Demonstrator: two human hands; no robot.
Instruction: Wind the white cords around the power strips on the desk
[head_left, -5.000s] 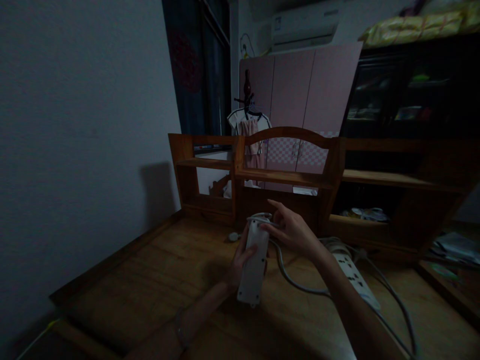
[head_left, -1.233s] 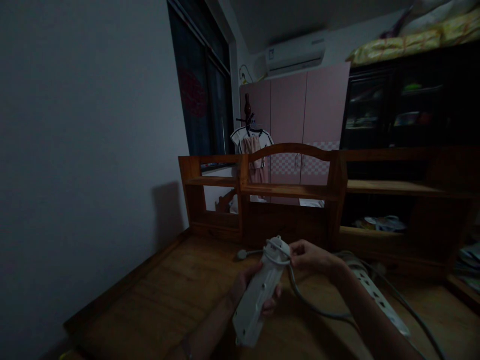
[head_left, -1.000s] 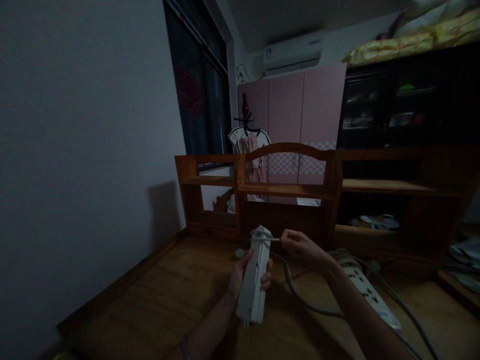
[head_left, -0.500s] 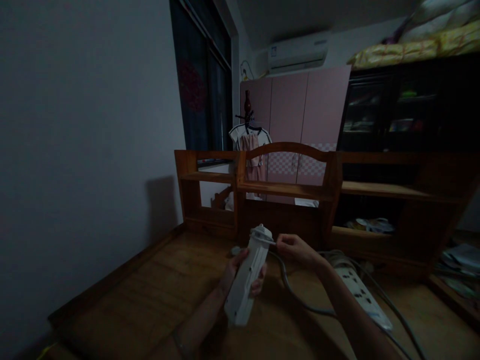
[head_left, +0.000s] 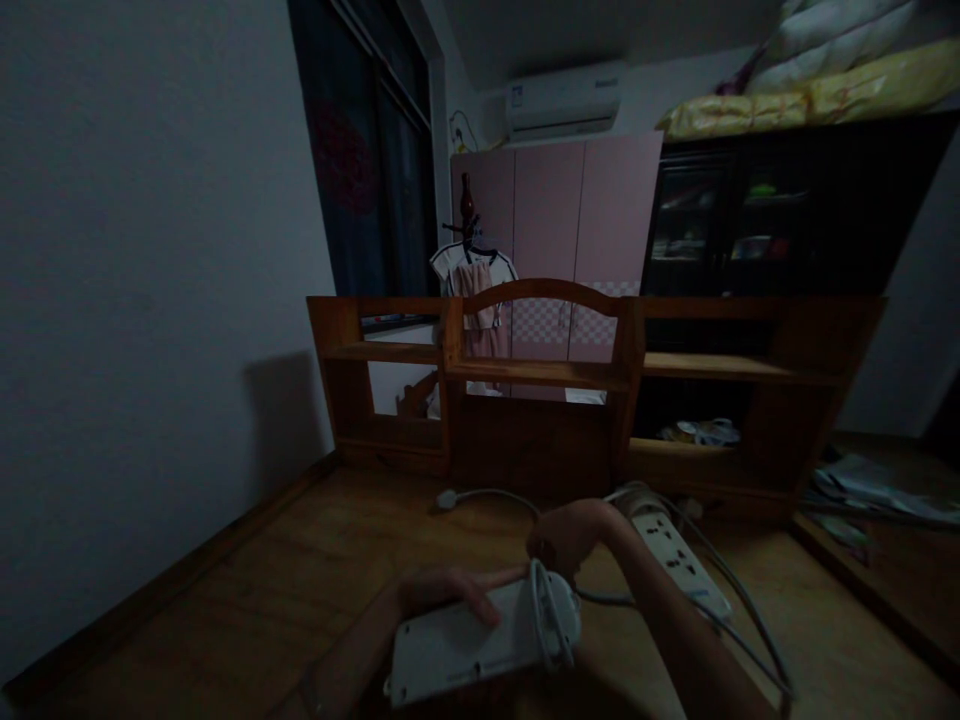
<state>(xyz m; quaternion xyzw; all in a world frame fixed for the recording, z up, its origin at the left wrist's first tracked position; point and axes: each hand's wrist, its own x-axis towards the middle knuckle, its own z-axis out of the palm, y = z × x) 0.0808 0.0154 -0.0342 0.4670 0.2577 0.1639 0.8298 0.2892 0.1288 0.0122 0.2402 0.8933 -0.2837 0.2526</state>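
My left hand (head_left: 446,590) grips a white power strip (head_left: 442,655), its thumb lying across the flat face. The strip is tilted low over the table, with its socket side out of sight. Grey-white cord (head_left: 541,615) loops around its right end. Just behind that end is my right hand (head_left: 568,535), bent down at the wrist with its fingers curled. It appears closed on the cord, though the fingertips are partly hidden. A plug (head_left: 447,499) lies on the table beyond, its lead running toward my right hand.
A second white power strip (head_left: 679,560) lies at the right with its sockets up and a coiled cable (head_left: 636,497) at its far end. Another cable (head_left: 757,610) curves along its right side. A wooden shelf unit (head_left: 536,375) stands across the table's back; a wall borders the left.
The power strip has swung from nearly upright to lying sideways and lower. My right hand has moved from beside its end to behind it, carrying the cord around. The view has shifted right.
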